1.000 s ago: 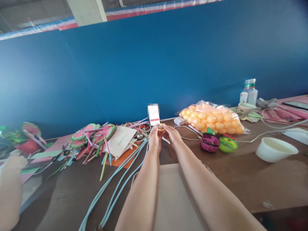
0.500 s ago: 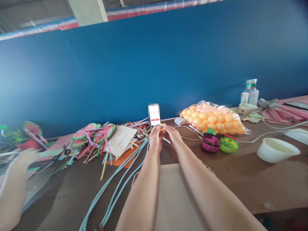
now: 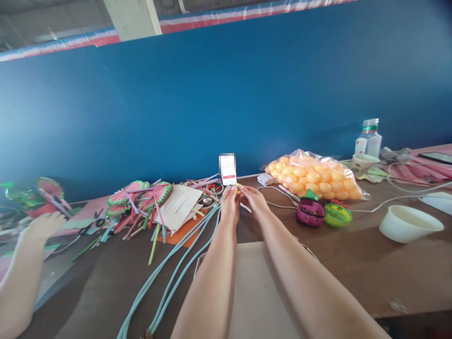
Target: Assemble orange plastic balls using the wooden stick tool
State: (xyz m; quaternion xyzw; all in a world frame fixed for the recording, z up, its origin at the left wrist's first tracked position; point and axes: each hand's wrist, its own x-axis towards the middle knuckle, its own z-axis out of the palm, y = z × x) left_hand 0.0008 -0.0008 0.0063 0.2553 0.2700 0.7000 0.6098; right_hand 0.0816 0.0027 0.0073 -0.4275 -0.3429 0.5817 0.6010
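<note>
The left hand and right hand are pinching a small, mostly hidden yellow object, fingers nearly together, just in front of an upright screen, with pale blue cords lying left and a bag of orange balls right.

Spread along a table, before a panel.
Fans and papers left of a small screen; bag behind pouch on the right, bowl farther right.

Single head-worn view, facing forward and down, across table, toward blue panel
</note>
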